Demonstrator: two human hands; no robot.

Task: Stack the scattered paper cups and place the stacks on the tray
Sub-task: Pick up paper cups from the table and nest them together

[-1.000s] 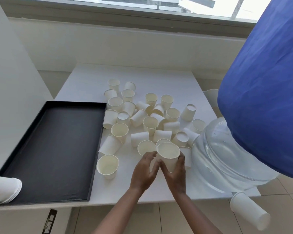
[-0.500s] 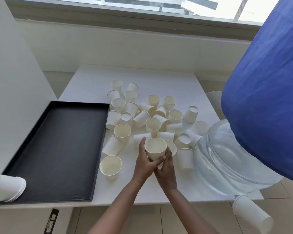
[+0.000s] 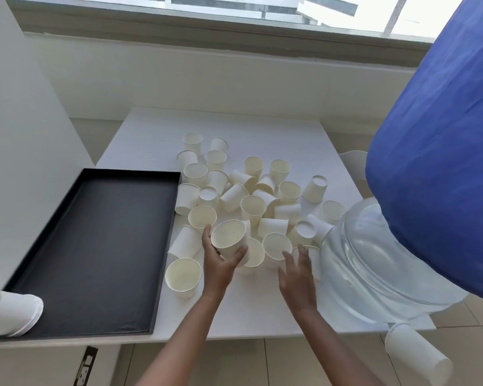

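Left hand [image 3: 219,263] grips a smooth tapered paper cup [image 3: 230,238] (mouth round).

Roughly thirty loose paper cups [image 3: 253,207] are counted on one white table [image 3: 151,129]; one black tray [image 3: 95,246], one lying cup stack [image 3: 11,313] and one clear water bottle [image 3: 374,260] are shown.

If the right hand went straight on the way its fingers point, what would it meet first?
Probably the upright open cup just beyond the right hand, whose spread fingers point at its near wall. Depth is unclear; they may already touch it.
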